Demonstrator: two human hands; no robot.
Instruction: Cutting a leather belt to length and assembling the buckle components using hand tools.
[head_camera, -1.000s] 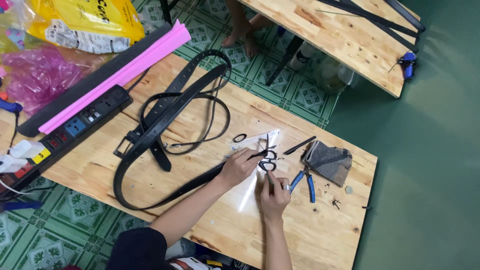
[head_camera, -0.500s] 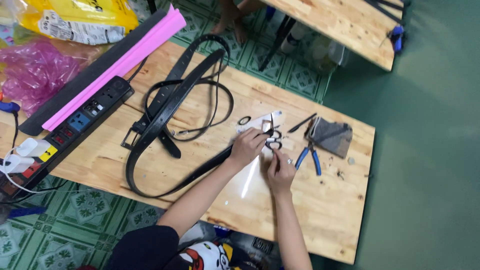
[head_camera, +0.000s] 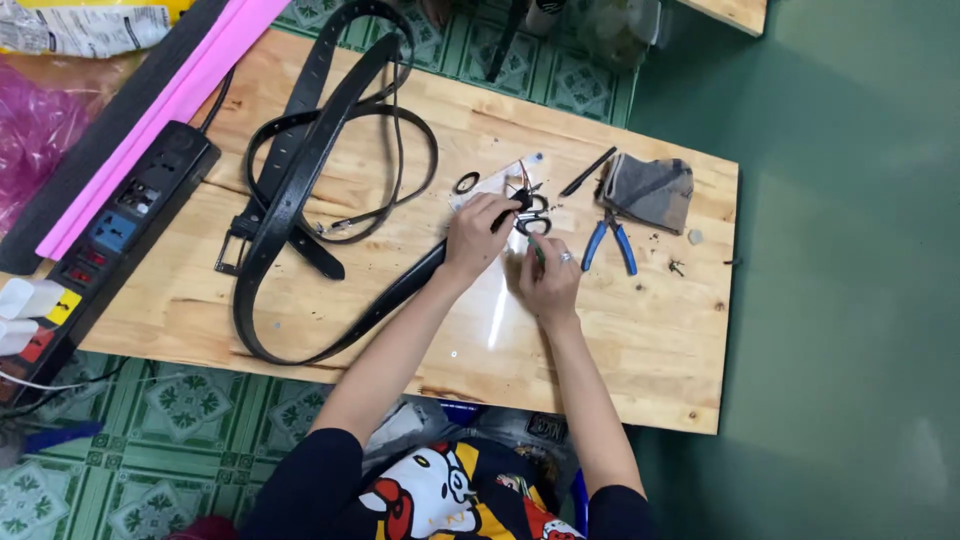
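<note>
At the far left of the wooden desk (head_camera: 620, 370) lies a black power strip (head_camera: 110, 235) beside a pink bar (head_camera: 165, 115). Next come the looped black belts (head_camera: 300, 200), one running under the person's forearm toward the middle. There the left hand (head_camera: 478, 235) has its grip clenched on the belt end, pinning it by the scissors (head_camera: 532, 212). Just beside it, the right hand (head_camera: 548, 283) pinches a small green-tipped tool; its exact hold cannot be made out. Further right lie blue-handled pliers (head_camera: 608, 242) and a grey cloth (head_camera: 650, 190). The work appears to be fine fitting at the belt tip; the next move likely calls for steady pressure and precise placement.
</note>
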